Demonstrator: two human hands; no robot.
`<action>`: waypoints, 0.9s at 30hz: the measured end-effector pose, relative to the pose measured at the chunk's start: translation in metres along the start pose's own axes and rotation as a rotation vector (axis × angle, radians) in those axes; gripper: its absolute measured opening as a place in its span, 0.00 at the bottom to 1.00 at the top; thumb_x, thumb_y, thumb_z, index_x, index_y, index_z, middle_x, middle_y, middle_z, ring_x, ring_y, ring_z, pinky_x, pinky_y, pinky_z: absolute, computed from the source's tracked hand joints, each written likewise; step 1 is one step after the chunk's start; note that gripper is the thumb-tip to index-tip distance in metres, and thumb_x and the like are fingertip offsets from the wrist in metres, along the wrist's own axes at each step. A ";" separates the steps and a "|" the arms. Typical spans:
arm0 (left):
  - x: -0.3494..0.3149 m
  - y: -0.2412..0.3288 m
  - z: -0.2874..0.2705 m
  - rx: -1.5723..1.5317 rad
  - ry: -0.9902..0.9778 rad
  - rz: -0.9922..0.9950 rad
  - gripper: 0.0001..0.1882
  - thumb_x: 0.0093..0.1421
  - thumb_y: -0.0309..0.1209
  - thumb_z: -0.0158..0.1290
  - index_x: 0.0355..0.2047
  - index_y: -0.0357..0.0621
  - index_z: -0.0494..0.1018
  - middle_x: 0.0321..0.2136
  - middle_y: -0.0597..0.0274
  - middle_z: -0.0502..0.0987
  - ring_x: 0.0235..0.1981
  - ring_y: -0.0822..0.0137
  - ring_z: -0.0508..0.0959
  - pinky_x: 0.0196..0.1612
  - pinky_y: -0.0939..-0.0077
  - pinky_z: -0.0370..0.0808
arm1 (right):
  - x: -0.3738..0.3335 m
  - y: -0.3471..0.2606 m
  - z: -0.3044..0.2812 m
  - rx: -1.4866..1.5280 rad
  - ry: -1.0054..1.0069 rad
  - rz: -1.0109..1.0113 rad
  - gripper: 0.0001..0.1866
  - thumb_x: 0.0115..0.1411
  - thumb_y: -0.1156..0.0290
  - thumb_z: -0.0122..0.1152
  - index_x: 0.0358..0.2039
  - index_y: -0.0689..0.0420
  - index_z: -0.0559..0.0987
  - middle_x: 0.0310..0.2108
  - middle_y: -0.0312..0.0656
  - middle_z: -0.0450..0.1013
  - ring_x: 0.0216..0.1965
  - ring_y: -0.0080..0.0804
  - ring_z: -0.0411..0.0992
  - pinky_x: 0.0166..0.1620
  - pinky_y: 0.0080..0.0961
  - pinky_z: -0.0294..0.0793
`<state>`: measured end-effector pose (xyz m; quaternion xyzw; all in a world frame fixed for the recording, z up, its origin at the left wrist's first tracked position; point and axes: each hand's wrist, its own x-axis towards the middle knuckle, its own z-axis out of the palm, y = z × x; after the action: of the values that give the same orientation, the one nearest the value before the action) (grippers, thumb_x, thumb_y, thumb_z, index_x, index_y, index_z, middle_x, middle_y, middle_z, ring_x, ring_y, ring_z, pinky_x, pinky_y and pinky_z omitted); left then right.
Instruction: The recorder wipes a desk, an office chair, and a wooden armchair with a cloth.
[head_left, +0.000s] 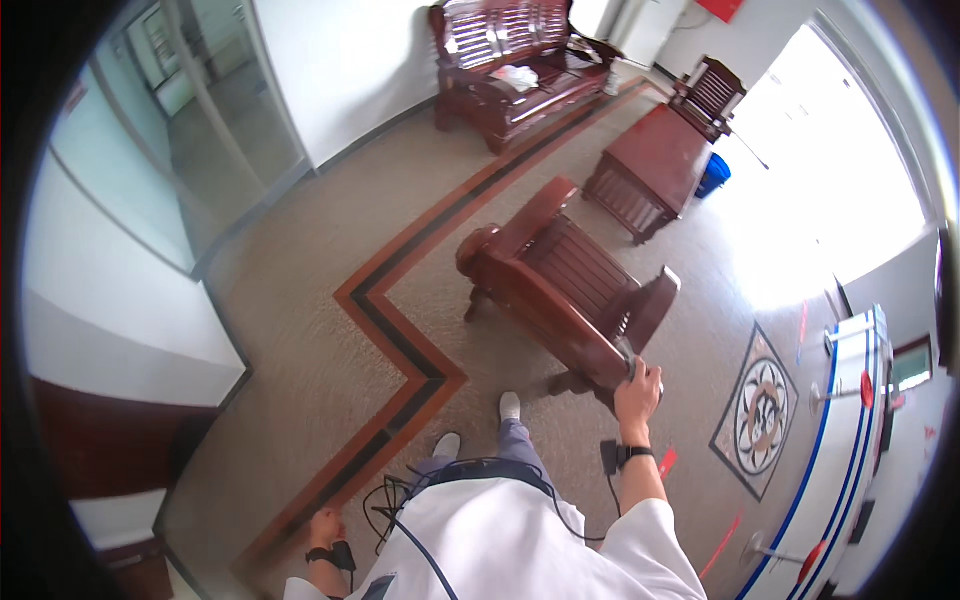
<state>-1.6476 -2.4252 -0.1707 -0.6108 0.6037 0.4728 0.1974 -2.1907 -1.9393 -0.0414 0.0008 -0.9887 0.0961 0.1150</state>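
My right hand is closed at the right end of the top rail of a reddish-brown wooden armchair. A small dark grey patch shows by its fingertips; I cannot make out what it is. The chair stands with its slatted back toward me and its seat facing away, turned at an angle on the floor. My left hand hangs low at my left side, away from the furniture. Its fingers are blurred, and nothing can be made out in them. Both wrists wear black bands with small boxes, and dark cables run across my waist.
Beyond the armchair stand a wooden coffee table, a second chair, a blue bin and a wooden bench with a white bundle. A white counter lines the right; a glass partition stands left.
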 end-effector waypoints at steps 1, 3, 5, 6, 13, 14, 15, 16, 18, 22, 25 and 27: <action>-0.007 -0.004 0.011 -0.055 0.013 -0.037 0.13 0.66 0.31 0.46 0.40 0.36 0.79 0.22 0.52 0.80 0.20 0.59 0.81 0.23 0.63 0.80 | -0.001 0.005 0.001 -0.061 0.077 -0.145 0.27 0.51 0.76 0.62 0.55 0.57 0.75 0.48 0.55 0.68 0.51 0.56 0.69 0.53 0.50 0.71; -0.018 -0.020 0.034 -0.137 0.055 -0.092 0.14 0.66 0.31 0.46 0.41 0.37 0.79 0.23 0.52 0.80 0.20 0.59 0.81 0.23 0.63 0.80 | 0.000 0.013 0.009 0.000 0.077 -0.258 0.27 0.50 0.77 0.61 0.55 0.58 0.75 0.49 0.55 0.67 0.51 0.56 0.69 0.54 0.51 0.71; -0.027 -0.036 0.061 -0.227 0.012 -0.126 0.14 0.67 0.30 0.45 0.42 0.37 0.79 0.24 0.51 0.80 0.21 0.59 0.81 0.24 0.62 0.80 | 0.007 0.015 0.011 0.062 0.072 -0.353 0.28 0.50 0.77 0.61 0.54 0.59 0.74 0.49 0.55 0.67 0.52 0.56 0.69 0.55 0.51 0.70; -0.036 -0.035 0.077 -0.241 0.028 -0.139 0.14 0.67 0.30 0.45 0.42 0.37 0.79 0.24 0.51 0.80 0.21 0.59 0.81 0.24 0.62 0.80 | 0.009 0.013 0.011 0.161 0.048 -0.410 0.28 0.49 0.77 0.61 0.55 0.60 0.74 0.49 0.55 0.67 0.52 0.56 0.69 0.56 0.51 0.71; -0.084 0.075 0.161 -0.155 -0.117 -0.131 0.14 0.68 0.32 0.43 0.44 0.39 0.77 0.24 0.51 0.79 0.21 0.58 0.81 0.25 0.61 0.81 | 0.046 -0.028 0.014 0.278 -0.164 -0.565 0.33 0.47 0.75 0.62 0.57 0.63 0.71 0.51 0.56 0.67 0.53 0.55 0.69 0.55 0.46 0.74; -0.083 0.086 0.162 -0.212 -0.138 -0.141 0.15 0.68 0.32 0.43 0.46 0.40 0.76 0.24 0.51 0.79 0.21 0.58 0.81 0.25 0.61 0.81 | 0.052 -0.037 0.013 0.249 -0.212 -0.564 0.33 0.48 0.75 0.63 0.58 0.65 0.70 0.52 0.56 0.67 0.53 0.55 0.69 0.55 0.46 0.74; -0.081 0.095 0.161 -0.213 -0.131 -0.149 0.15 0.68 0.32 0.43 0.46 0.40 0.76 0.24 0.51 0.79 0.21 0.58 0.81 0.25 0.61 0.81 | 0.058 -0.048 0.014 0.248 -0.246 -0.580 0.34 0.47 0.74 0.63 0.57 0.67 0.69 0.52 0.56 0.67 0.53 0.56 0.69 0.55 0.46 0.75; -0.076 0.102 0.157 -0.192 -0.121 -0.163 0.15 0.68 0.32 0.42 0.47 0.40 0.76 0.24 0.52 0.79 0.21 0.58 0.80 0.25 0.62 0.81 | 0.063 -0.058 0.019 0.254 -0.251 -0.583 0.34 0.47 0.74 0.63 0.57 0.67 0.69 0.52 0.56 0.67 0.53 0.56 0.69 0.55 0.46 0.75; -0.068 0.113 0.149 -0.176 -0.102 -0.183 0.16 0.68 0.32 0.42 0.48 0.41 0.76 0.24 0.52 0.79 0.21 0.59 0.80 0.25 0.62 0.81 | 0.072 -0.081 0.033 0.240 -0.280 -0.582 0.32 0.47 0.73 0.64 0.55 0.65 0.70 0.50 0.55 0.67 0.52 0.55 0.69 0.54 0.45 0.75; -0.054 0.146 0.124 -0.140 -0.029 -0.132 0.17 0.67 0.31 0.40 0.47 0.40 0.77 0.24 0.52 0.80 0.21 0.60 0.81 0.24 0.63 0.82 | 0.094 -0.137 0.040 0.271 -0.250 -0.578 0.30 0.48 0.71 0.66 0.53 0.63 0.71 0.47 0.52 0.68 0.49 0.51 0.71 0.50 0.43 0.75; -0.045 0.162 0.106 -0.148 -0.009 -0.109 0.17 0.67 0.29 0.40 0.46 0.40 0.78 0.25 0.51 0.80 0.21 0.60 0.81 0.24 0.63 0.82 | 0.108 -0.185 0.058 0.273 -0.251 -0.583 0.30 0.50 0.69 0.66 0.54 0.64 0.71 0.47 0.51 0.68 0.49 0.51 0.71 0.50 0.42 0.75; -0.031 0.167 0.092 -0.171 -0.007 -0.106 0.17 0.67 0.28 0.40 0.46 0.40 0.79 0.25 0.51 0.81 0.21 0.60 0.81 0.24 0.63 0.82 | 0.119 -0.220 0.069 0.287 -0.227 -0.604 0.28 0.53 0.66 0.63 0.52 0.66 0.71 0.46 0.52 0.69 0.48 0.51 0.71 0.49 0.43 0.76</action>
<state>-1.8279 -2.3657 -0.1338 -0.6548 0.5272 0.5137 0.1716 -2.3170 -2.1657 -0.0389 0.3199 -0.9267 0.1952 0.0261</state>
